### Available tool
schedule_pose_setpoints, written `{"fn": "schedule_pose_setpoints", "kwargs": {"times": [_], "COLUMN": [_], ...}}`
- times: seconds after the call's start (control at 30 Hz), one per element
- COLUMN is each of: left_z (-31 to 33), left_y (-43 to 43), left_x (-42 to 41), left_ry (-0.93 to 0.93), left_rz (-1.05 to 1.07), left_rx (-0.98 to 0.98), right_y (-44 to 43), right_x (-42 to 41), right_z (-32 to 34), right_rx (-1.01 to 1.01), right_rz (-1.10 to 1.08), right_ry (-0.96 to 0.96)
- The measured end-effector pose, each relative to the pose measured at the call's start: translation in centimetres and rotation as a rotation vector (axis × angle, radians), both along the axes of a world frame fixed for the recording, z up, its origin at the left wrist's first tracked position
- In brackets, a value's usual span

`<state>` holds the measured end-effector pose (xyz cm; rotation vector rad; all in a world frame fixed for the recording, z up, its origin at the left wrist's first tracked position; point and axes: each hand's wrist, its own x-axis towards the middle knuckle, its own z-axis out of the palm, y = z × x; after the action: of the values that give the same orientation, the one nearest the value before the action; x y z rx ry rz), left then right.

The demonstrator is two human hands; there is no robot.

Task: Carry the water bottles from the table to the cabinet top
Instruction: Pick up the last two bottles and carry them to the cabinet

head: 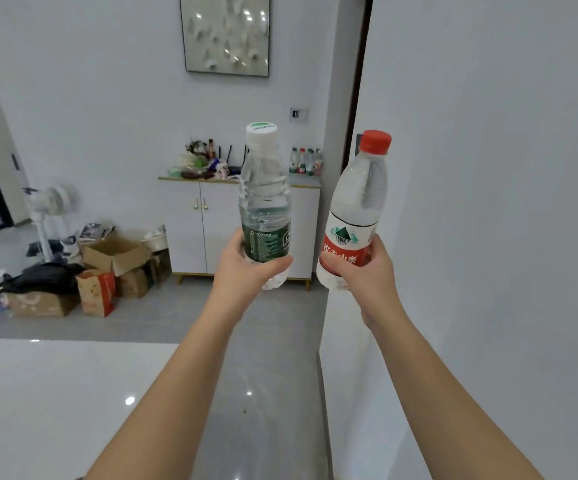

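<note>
My left hand (242,268) grips a clear water bottle with a green label and white cap (264,199), held upright in the air. In my right hand (367,275) is a second bottle with a red label and red cap (355,209), tilted slightly to the right. Both are raised in front of me, well short of the white cabinet (208,223) against the far wall. Several water bottles (306,161) stand on the right end of the cabinet top. The white table (55,403) lies below my left forearm.
Clutter (199,164) covers the left half of the cabinet top. Cardboard boxes (107,268), bags and a white standing fan (47,216) sit on the floor left of the cabinet. A white wall (488,202) runs close along my right. Grey floor leads to the cabinet.
</note>
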<state>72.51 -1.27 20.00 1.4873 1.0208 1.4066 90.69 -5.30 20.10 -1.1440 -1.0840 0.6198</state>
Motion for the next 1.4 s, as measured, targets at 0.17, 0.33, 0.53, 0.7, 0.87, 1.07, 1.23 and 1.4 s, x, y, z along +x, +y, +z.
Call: {"fn": "schedule_pose_setpoints", "kwargs": {"times": [0.17,0.33,0.53,0.7,0.87,1.07,1.23,1.4], "left_z": [2.1,3.2,3.8,4.3,4.8,5.1,5.4,6.0], "left_y": [-0.1,0.3,1.7,3.8,7.1,12.7,18.5,23.6], "left_x": [0.2,0.2,0.1,0.6,1.7,3.5,6.0,8.9], "left_ry": [-0.024,-0.056,-0.099,-0.099,-0.11,-0.108,-0.11,-0.113], "left_rz": [-0.005,-0.016,-0.031,-0.033,-0.053,-0.024,0.01,0.024], "left_rx": [0.039,0.038,0.066,0.084,0.053,0.03,0.043,0.055], "right_y": [0.3,0.8,2.0,4.2,7.6,13.5,19.3,24.7], "right_x": [-0.1,-0.6,-0.9,-0.8,0.1,2.1,4.7,7.5], "right_z": [2.3,3.0,3.2,3.5,4.1,4.5,4.6,5.0], "right_rx": [0.037,0.057,0.048,0.034,0.024,0.008,0.009,0.039], "right_rz": [-0.024,-0.036,-0.045,-0.044,-0.045,-0.036,-0.046,-0.041], "right_ry": [-0.024,-0.023,-0.018,-0.026,-0.029,-0.046,-0.056,-0.06]}}
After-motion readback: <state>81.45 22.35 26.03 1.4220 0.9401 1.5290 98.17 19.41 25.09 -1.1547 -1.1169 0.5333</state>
